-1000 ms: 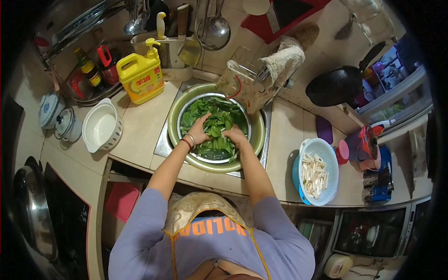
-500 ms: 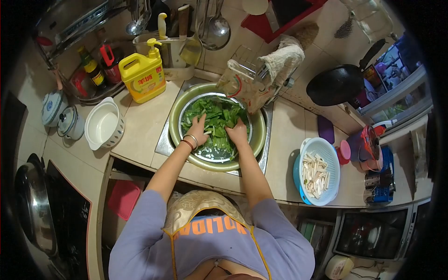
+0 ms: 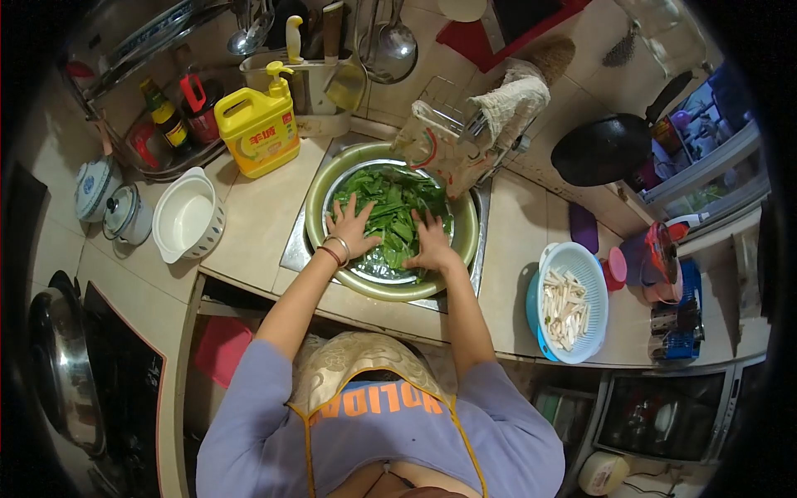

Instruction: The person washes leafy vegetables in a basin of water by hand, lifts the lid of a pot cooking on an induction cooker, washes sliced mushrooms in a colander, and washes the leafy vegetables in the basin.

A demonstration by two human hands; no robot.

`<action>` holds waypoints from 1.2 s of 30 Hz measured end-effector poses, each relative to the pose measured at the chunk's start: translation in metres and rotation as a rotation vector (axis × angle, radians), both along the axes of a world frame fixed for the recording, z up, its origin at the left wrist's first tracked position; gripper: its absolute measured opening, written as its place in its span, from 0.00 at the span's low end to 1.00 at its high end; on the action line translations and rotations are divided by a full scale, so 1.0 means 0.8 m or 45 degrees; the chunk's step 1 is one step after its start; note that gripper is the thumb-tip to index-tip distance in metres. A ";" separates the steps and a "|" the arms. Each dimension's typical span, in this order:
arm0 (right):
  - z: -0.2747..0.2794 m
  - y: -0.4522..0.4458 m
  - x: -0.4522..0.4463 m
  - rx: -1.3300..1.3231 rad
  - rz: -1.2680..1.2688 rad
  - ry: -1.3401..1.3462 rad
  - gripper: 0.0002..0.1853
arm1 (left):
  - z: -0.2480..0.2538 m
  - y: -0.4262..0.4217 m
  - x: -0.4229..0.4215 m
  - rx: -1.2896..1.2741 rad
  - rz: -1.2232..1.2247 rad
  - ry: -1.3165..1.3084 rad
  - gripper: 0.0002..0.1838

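Leafy greens lie wet in a metal bowl of water, which sits inside a larger olive-green basin over the sink. My left hand rests on the near left of the leaves with its fingers spread. On the right side of the bowl, my right hand presses on the greens, fingers apart too. Neither hand is closed around any leaves. A bangle and a red cord circle my left wrist.
Right of the sink stands a blue colander with cut white pieces. A white pot and a yellow detergent bottle are to the left. Cloths hang over the basin's far right side, near a hanging black pan.
My fingers have come out from among the leaves and spread flat on top of them. The greens, bunched up before, now lie lower in the bowl.
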State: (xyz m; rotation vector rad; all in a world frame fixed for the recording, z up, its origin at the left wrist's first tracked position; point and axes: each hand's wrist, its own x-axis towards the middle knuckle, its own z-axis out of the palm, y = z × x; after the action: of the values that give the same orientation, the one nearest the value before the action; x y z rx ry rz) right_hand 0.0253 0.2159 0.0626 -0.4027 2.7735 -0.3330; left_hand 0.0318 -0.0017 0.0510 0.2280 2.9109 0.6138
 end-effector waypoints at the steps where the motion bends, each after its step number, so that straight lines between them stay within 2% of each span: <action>1: -0.010 -0.005 -0.005 0.085 -0.009 -0.134 0.70 | 0.011 0.007 0.000 -0.041 0.012 -0.064 0.50; 3: -0.007 -0.019 -0.010 0.208 0.000 -0.133 0.71 | 0.013 0.016 -0.010 -0.153 0.019 -0.171 0.59; 4: -0.002 -0.027 -0.011 0.270 0.004 -0.136 0.72 | 0.008 0.018 -0.013 -0.137 0.007 -0.188 0.58; 6: -0.001 -0.033 -0.019 0.241 -0.041 -0.215 0.66 | -0.002 0.022 -0.015 -0.108 -0.014 -0.231 0.58; 7: -0.013 -0.033 -0.026 0.211 -0.066 -0.241 0.64 | 0.004 0.022 -0.015 -0.073 -0.032 -0.270 0.60; 11: -0.058 -0.030 -0.043 0.023 -0.146 -0.264 0.55 | -0.018 0.021 -0.022 0.068 -0.049 -0.402 0.58; 14: -0.112 -0.023 -0.057 0.084 -0.040 0.016 0.50 | -0.041 0.019 -0.035 0.125 -0.052 -0.444 0.55; 17: -0.164 -0.005 -0.082 -0.049 -0.046 -0.003 0.42 | -0.049 0.019 -0.038 0.148 -0.060 -0.470 0.54; 19: -0.127 -0.010 -0.070 -0.158 -0.099 -0.094 0.38 | -0.057 0.019 -0.038 0.121 -0.056 -0.410 0.54; 22: -0.088 -0.018 -0.049 -0.244 -0.113 -0.157 0.37 | -0.010 0.021 -0.025 0.060 -0.025 -0.442 0.52; 23: -0.078 -0.020 -0.050 -0.256 -0.100 -0.162 0.37 | -0.015 0.020 -0.028 0.055 -0.032 -0.430 0.50; 26: -0.006 -0.023 -0.049 -0.089 0.118 -0.222 0.38 | -0.030 0.017 -0.031 0.066 -0.050 -0.398 0.48; 28: 0.030 -0.027 -0.065 0.056 0.063 -0.181 0.30 | -0.026 0.015 -0.027 0.090 -0.089 -0.358 0.47; 30: 0.038 -0.035 -0.090 0.044 -0.073 0.068 0.28 | -0.032 0.015 -0.028 0.099 -0.082 -0.339 0.46; 33: 0.023 -0.051 -0.130 -0.052 -0.005 0.182 0.29 | -0.029 0.014 -0.027 0.117 -0.077 -0.373 0.46; 36: -0.027 -0.066 -0.161 -0.228 0.191 0.402 0.37 | -0.022 0.013 -0.022 0.136 -0.070 -0.369 0.45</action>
State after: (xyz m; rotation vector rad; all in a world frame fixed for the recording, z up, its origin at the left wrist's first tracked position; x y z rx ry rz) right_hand -0.1032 0.1631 0.0413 -0.7632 3.0020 -0.5237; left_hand 0.0145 0.0089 0.0335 0.2113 2.5899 0.7279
